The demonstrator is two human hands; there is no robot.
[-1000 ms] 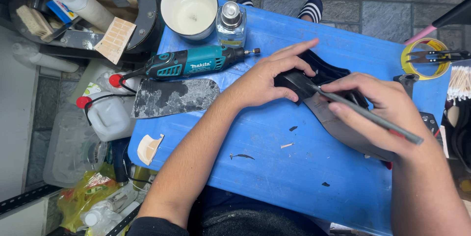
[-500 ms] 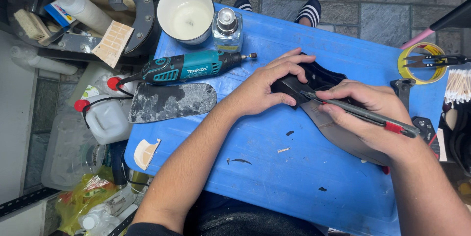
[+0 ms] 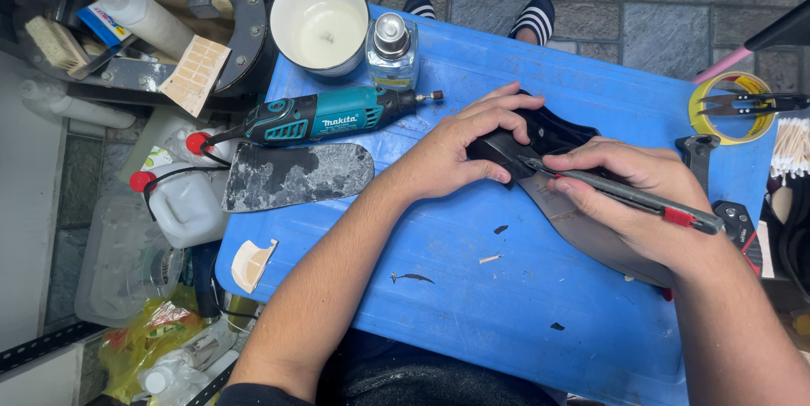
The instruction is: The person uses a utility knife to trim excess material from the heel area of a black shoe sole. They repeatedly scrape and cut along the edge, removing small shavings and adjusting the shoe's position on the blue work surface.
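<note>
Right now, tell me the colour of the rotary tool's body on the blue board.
Teal with black trim, the rotary tool; it shows in the head view.

A teal rotary tool (image 3: 333, 115) lies on the blue board (image 3: 506, 322). Just behind it stand a white cup (image 3: 321, 22) and a small clear bottle (image 3: 391, 51). Just in front lies a worn grey sole-shaped piece (image 3: 295, 174). Far to its right sits a yellow tape roll (image 3: 731, 107).
</note>
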